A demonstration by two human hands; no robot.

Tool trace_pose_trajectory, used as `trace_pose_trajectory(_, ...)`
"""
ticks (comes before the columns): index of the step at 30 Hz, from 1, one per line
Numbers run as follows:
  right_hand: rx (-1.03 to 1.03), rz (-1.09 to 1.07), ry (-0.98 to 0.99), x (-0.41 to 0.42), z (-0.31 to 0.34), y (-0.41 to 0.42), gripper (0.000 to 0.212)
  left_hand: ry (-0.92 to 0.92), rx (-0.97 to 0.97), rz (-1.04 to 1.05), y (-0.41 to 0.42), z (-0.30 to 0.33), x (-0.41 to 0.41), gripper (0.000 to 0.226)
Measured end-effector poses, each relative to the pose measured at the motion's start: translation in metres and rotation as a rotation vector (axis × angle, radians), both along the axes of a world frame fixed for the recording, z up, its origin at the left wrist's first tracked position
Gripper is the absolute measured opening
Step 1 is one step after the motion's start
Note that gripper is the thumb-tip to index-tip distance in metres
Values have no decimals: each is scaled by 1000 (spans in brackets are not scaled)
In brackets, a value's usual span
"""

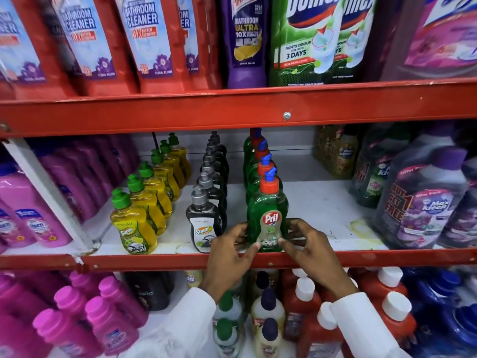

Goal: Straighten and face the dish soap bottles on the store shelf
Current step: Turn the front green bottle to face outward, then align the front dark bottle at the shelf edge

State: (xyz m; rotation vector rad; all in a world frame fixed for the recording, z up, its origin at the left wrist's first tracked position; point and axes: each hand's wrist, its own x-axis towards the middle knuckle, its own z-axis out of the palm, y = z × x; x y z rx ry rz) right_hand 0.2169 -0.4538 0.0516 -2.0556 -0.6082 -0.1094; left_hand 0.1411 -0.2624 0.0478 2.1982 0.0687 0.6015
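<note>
Three rows of dish soap bottles run front to back on the white middle shelf (322, 202). A green Pril bottle (267, 202) with an orange cap stands upright at the front edge, label facing me, heading the green row (254, 161). My left hand (229, 257) grips its lower left side and my right hand (309, 251) its lower right side, thumbs on the label's bottom. Left of it is a black Super bottle (202, 220) heading the black row, then a yellow Super bottle (133, 228) heading the yellow row.
The red shelf lip (154, 260) runs just below the bottles. Pink bottles (31, 202) crowd the left, purple Max Kleen jugs (423, 202) the right. Bare white shelf lies between the green row and the jugs. Cleaner bottles fill the shelves above and below.
</note>
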Motion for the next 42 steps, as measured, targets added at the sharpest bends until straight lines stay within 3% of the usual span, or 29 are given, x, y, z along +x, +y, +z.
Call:
trace_pose_trajectory(15,24,-39,23,-4,-8,-1,37,-4,-26,-47,2,-4,2,45)
trace_pose_trajectory(19,58,-94,10,-11,-5,3,51,-56,-49,-71,3,-1,-7,41)
trace_pose_trajectory(21,184,-250,-130,-26,-2,7,50,-122,-57,-34,7,1,-21,36)
trace_pose_trajectory(23,332,-374,-384,-49,0,17,29,-295,-37,78,17,6,-38,22)
trace_pose_trajectory(25,347,-315,-503,-71,2,38,14,-476,-39,199,33,11,-50,15)
trace_pose_trajectory(27,253,-169,-469,-84,-3,70,14,-519,-92,275,55,12,-51,12)
trace_pose_trajectory(30,90,-80,-275,-84,-8,113,31,-313,-173,278,84,4,-43,36)
trace_pose_trajectory(33,71,-86,-181,-72,-9,133,43,-132,-84,161,99,-4,-38,45)
trace_pose_trajectory(42,34,-88,-111,-57,-8,135,35,-97,-108,12,115,-5,-30,45)
